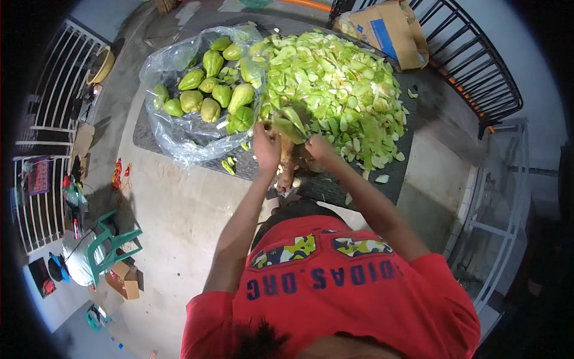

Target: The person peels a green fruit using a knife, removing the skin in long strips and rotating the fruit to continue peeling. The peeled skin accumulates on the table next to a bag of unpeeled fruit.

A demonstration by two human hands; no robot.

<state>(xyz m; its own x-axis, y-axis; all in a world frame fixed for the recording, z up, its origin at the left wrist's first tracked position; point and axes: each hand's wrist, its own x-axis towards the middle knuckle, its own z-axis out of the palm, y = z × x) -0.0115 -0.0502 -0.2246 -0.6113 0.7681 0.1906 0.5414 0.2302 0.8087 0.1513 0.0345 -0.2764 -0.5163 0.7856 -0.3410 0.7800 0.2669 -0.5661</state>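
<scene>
Between my hands is a pale green chayote [287,128], with a strip of peel standing out from its upper right side. My left hand [267,150] grips its left side, close to the edge of a clear plastic bag [163,130]. In my right hand [320,147] is a small cutting tool [307,138], mostly hidden by the fingers; its kind is unclear. Several whole green chayotes [192,101] lie in the open bag at the left. To the right a broad heap of green peelings [332,85] spreads over a dark mat [179,139].
A bare foot [285,177] rests on the mat below my hands. A cardboard box [390,33] and black metal railing [475,58] stand at the far right. A green plastic chair [116,242] is at left, near a small open carton [123,280]. Glazed door panels [489,224] border the right.
</scene>
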